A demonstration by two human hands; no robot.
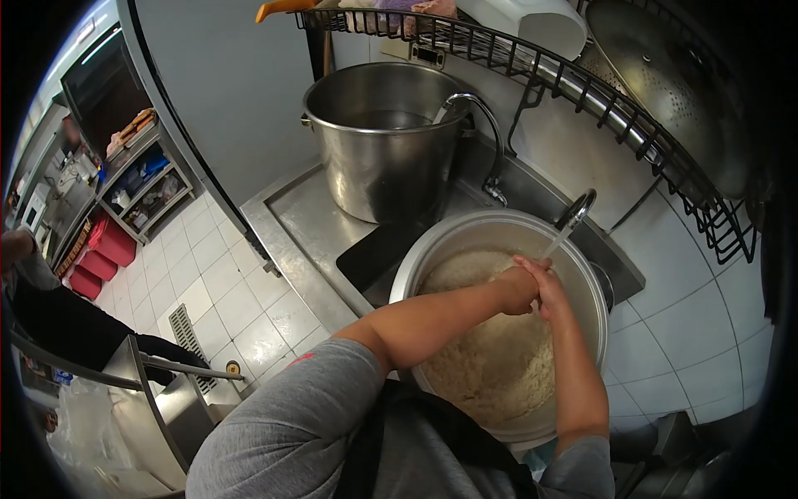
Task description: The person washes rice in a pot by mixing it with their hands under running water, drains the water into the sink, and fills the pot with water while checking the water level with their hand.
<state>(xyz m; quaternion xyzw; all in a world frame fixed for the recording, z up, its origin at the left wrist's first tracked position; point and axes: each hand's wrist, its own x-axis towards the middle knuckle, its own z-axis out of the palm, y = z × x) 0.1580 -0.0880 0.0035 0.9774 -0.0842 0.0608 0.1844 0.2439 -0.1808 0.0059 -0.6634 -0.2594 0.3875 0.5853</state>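
Observation:
Over a large round pot (404, 287) my two hands are pressed together beside the thin water stream (555, 243) from a curved tap (575, 209). My left hand (517, 291) is closed, and whatever lies inside its fingers is hidden. Wrapped against it is my right hand (545, 287), its fingers lying across the left one. Below them, pale grains (490, 374) sit in cloudy water, heaped toward the near side of the pot.
A tall steel pot (386, 166) stands behind on the steel counter (291, 220), with a second tap (490, 125) over its rim. A black wire rack (532, 58) with a colander (665, 91) hangs above. Another person's dark-clothed leg (91, 324) shows at left.

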